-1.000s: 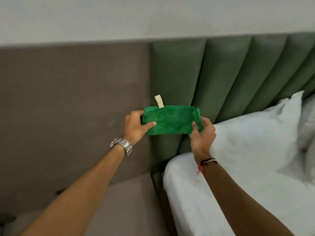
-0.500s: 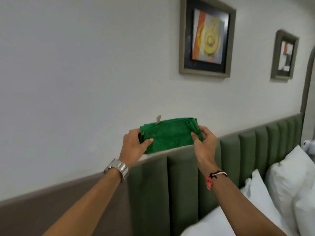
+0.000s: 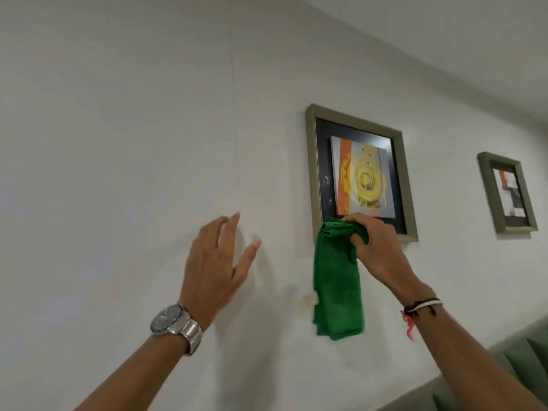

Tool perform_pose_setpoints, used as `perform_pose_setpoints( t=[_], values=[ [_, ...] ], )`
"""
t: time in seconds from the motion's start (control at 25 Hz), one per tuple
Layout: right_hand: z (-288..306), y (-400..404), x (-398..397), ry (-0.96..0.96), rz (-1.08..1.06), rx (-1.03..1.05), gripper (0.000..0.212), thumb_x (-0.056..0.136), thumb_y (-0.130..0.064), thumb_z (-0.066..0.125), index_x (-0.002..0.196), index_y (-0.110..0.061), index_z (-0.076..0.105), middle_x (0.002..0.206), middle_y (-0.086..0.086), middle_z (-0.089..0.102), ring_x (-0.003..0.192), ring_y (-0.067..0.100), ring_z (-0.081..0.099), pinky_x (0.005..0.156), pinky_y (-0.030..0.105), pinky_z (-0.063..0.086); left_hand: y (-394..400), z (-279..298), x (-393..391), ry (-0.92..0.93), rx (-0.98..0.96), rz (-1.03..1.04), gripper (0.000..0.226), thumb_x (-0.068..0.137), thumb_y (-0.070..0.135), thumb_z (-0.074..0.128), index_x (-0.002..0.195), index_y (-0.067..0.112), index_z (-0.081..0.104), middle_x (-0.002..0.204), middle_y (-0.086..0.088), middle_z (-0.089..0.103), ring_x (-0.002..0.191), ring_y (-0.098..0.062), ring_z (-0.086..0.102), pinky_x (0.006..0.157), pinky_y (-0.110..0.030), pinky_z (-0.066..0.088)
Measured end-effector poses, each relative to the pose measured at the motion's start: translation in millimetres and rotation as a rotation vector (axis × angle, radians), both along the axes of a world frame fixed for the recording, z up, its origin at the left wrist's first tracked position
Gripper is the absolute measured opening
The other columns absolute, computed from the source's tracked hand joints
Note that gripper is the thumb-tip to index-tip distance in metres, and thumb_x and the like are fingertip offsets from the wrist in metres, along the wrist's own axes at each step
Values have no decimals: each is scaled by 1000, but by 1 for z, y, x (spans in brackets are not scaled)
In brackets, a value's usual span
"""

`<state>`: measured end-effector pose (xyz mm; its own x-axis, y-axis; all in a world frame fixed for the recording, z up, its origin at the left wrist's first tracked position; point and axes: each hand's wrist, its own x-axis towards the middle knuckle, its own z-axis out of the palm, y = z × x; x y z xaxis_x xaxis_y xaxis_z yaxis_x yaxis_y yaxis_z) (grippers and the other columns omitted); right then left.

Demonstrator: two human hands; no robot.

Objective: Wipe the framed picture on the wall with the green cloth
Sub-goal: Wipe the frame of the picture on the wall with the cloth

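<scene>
White wall [image 3: 118, 143], framed picture [image 3: 360, 173], smaller frame [image 3: 507, 192]. Right hand [image 3: 376, 247] fingers closed on green cloth [image 3: 336, 280]; left hand [image 3: 216, 262] fingers spread, empty. No legible writing.

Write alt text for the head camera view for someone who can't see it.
A right hand presses a bunched green cloth against the lower edge of a framed picture on a white wall. The left hand is open, beside the frame.
</scene>
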<state>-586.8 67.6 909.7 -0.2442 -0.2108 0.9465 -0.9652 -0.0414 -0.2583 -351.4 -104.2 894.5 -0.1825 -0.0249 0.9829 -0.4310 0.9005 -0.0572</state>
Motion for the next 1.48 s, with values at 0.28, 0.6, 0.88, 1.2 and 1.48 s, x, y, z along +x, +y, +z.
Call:
perform_pose_setpoints(
  t=[0.28,0.6,0.88,1.2,1.48],
  values=[
    [89,-25,-57,87,-248,-207,32,91,1,55,120,-8,63,123,14,58,118,31,50,99,36,40,-8,135,-34,-232,-435,443,83,97,66,29,162,16,17,166,-24,24,152,-38,31,121,-52,33],
    [124,-87,-69,14,-448,-414,24,93,-16,57,116,-16,63,128,15,51,122,33,46,97,45,38,-14,211,-104,-436,-651,586,102,84,85,12,162,21,-2,170,-22,4,158,-35,12,126,-55,18],
    [74,-108,-90,192,-1,-342,46,104,-20,41,148,-6,42,154,16,47,145,26,41,122,39,30,-24,217,-138,-450,-710,510,98,86,81,6,162,21,-4,171,-19,1,158,-33,12,126,-57,16],
    [98,-116,-93,288,-231,-163,60,104,-32,22,158,-14,3,169,9,0,156,17,-4,128,39,2,-22,225,-145,-456,-733,522,101,83,77,-6,162,15,-3,171,-16,1,159,-30,8,126,-58,12],
    [97,-111,-100,319,-197,-40,76,97,-59,14,158,-18,-6,169,7,-13,156,18,-14,128,44,-6,-25,227,-146,-479,-725,523,104,82,82,-2,161,14,-7,172,-14,-1,159,-29,8,125,-62,10]
  ],
)
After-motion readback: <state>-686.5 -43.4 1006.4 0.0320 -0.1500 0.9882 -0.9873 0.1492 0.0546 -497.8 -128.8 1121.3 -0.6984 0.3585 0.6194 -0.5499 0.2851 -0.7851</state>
